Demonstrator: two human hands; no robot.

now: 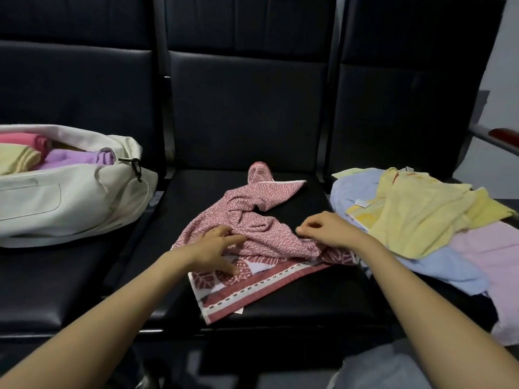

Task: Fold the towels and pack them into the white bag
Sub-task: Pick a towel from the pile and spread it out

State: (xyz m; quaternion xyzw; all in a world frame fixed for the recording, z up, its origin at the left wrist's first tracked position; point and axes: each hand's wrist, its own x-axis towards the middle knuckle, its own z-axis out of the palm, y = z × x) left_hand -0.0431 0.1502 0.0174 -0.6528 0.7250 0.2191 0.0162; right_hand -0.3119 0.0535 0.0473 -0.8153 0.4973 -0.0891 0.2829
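Red towel (252,203) crumpled on the middle seat (295,299), not yet folded. Left hand (216,248) fingers spread flat on it; right hand (328,228) fingers curled, pinching its cloth. Next, likely: pull it flat, fold, then white bag (70,197) at left.

Fig. Person's arms, head view. Left forearm (112,318), right forearm (421,299): bare along whole visible length, slender, smooth. Left hand (216,248): bare. Right hand (328,230): bare; small teal speck at one fingertip, too small to identify. Pale grey cloth (379,369) beneath right forearm, possibly clothing; unclear.
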